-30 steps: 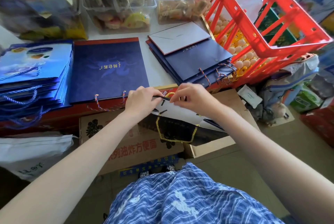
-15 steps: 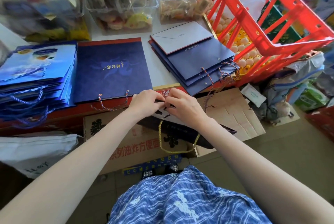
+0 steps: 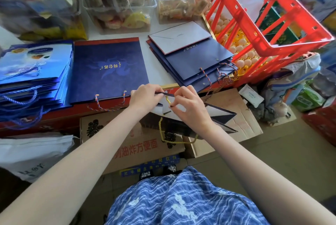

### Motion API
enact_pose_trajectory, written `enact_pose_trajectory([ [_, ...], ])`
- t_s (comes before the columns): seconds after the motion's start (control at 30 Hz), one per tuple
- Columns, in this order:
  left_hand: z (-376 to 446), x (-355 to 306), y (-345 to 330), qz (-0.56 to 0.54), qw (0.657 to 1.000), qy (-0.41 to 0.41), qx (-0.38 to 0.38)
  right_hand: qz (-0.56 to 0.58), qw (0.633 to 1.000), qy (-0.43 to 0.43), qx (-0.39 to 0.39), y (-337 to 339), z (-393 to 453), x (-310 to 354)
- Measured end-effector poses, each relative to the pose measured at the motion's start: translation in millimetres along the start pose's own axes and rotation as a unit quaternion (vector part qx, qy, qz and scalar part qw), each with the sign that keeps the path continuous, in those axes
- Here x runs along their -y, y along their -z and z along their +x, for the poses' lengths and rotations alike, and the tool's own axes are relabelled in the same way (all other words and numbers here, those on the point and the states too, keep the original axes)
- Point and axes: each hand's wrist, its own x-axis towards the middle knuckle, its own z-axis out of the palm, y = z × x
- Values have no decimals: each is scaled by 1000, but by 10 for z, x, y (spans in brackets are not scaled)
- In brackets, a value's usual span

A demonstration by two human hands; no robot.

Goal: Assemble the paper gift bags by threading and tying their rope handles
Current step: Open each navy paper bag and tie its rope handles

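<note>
Dark paper gift bag [image 3: 214,115] held off the desk [image 3: 160,72], frame centre, its top edge running left-right btwn the hands. Left hand [image 3: 145,97] pinches that rim; right hand [image 3: 189,104] pinches the gold rope handle [image 3: 167,99] just beside it, rope standing approx. upright at the rim. Rest of the rope loops below. Right hand is nearer the rope end, so prob. it does the next pull.
</note>
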Motion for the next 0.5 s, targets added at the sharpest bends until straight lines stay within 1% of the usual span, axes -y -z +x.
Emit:
enact_pose_trajectory([
  [0.07,21,-20,-3,11,999,-33,-16,15,998,-51,22,44,-18,-37],
  [0.17,-58,-33,27,56,983,-123,-125,24,994,-107,6,46,-4,-97],
  [0.2,-99,-48,23,90,974,-153,-139,32,992,-120,-1,40,-5,-88],
  [0.23,-136,-77,22,125,969,-170,-130,46,990,-131,-11,35,1,-79],
  [0.27,-155,-106,26,137,971,-168,-99,68,987,-144,-23,36,15,-73],
  [0.3,-171,-142,59,117,982,-140,-56,99,982,-159,-36,43,26,-67],
  [0.33,-160,-188,122,73,993,-89,-8,128,976,-171,-45,50,35,-59],
  [0.37,-117,-225,166,26,998,-39,35,148,971,-181,-52,60,42,-44],
  [0.4,-58,-263,187,2,997,-3,77,163,967,-189,-57,71,48,-29],
  [0.47,41,-342,207,46,989,27,137,202,956,-205,-55,92,46,-4],
  [0.5,76,-366,210,66,987,34,144,223,951,-209,-50,99,41,4],
])
